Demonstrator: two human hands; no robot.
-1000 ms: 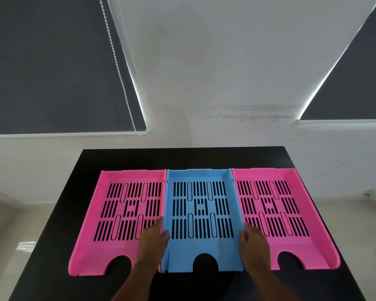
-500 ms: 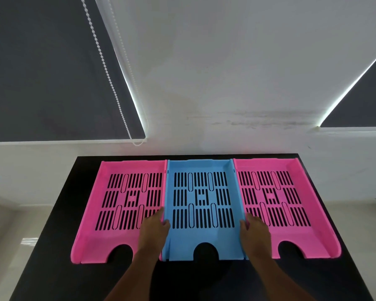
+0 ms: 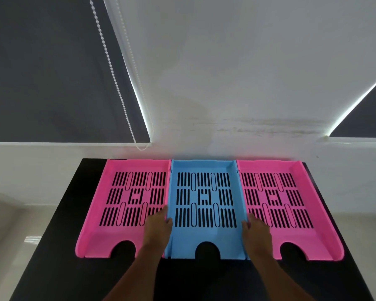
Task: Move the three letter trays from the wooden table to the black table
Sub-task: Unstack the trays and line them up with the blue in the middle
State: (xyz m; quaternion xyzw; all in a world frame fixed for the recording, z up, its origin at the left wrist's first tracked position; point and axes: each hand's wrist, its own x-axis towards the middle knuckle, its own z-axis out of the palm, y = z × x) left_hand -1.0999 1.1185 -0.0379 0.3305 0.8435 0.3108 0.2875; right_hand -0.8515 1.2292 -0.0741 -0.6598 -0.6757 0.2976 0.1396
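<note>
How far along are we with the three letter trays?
All three trays sit side by side on the black table: left pink tray, blue tray, right pink tray. The left hand and right hand grip the blue tray's side walls. Only letting go looks left.

Black bench [image 3: 52, 246] w/ 3 trays side by side: blue tray [image 3: 205, 235] btwn hands, pink tray [image 3: 100, 222] outside left, pink tray [image 3: 308, 242] outside right.
</note>
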